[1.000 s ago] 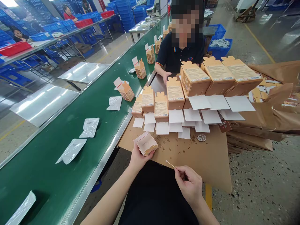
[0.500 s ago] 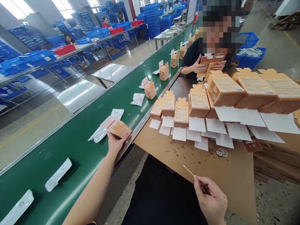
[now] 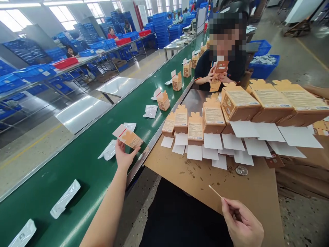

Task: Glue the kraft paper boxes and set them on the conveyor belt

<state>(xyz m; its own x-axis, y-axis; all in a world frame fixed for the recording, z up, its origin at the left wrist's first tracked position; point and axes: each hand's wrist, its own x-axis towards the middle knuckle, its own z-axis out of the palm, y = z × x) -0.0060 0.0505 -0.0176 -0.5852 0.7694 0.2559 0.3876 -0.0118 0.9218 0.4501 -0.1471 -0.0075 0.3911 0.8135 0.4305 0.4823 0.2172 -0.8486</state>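
My left hand [image 3: 125,156] is closed round a small brown cardboard box [image 3: 131,138], tilted over the near edge of the green conveyor belt [image 3: 97,185]. Its open flap, pale with a red stripe, points up to the left. Silvery plastic pouches [image 3: 109,150] lie on the belt beside it. Over the brown cardboard sheet [image 3: 195,178], my right hand [image 3: 241,221] pinches a thin cotton swab [image 3: 215,191] whose white tip points up and left. A small clear round dish [image 3: 241,170] sits on the sheet beyond that hand, near dark wet-looking spots.
Several open boxes [image 3: 195,128] stand stacked on the right, white flaps hanging toward me. More open boxes [image 3: 163,100] and pouches line the belt. Across the corner, a co-worker [image 3: 205,73] holds a brown carton [image 3: 220,70]. Blue bins [image 3: 264,63] stand behind.
My right hand has moved a little right and down with the swab. The box in my left hand has shifted only slightly. The co-worker's carton has been turned and lifted nearer the body.
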